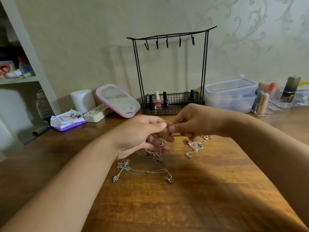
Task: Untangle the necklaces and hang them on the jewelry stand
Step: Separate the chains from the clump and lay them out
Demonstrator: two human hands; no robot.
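My left hand [142,133] and my right hand [192,121] meet above the wooden table [192,198], and both pinch the top of a thin rose-gold chain [164,139]. That chain hangs down to a small tangle [155,155] lying on the wood. A silver cross necklace [122,168] lies nearer me, its chain trailing right. Another silver chain [194,147] lies crumpled below my right hand. The black wire jewelry stand [170,69] rises behind my hands with all its hooks bare.
The stand's basket [173,104] holds nail polish bottles. A pink-rimmed mirror [117,100], a white cylinder [82,100], a cream case [97,113] and a wipes pack [67,121] sit at the left. Clear plastic containers [231,94] and a cosmetics organiser [275,99] stand at the right.
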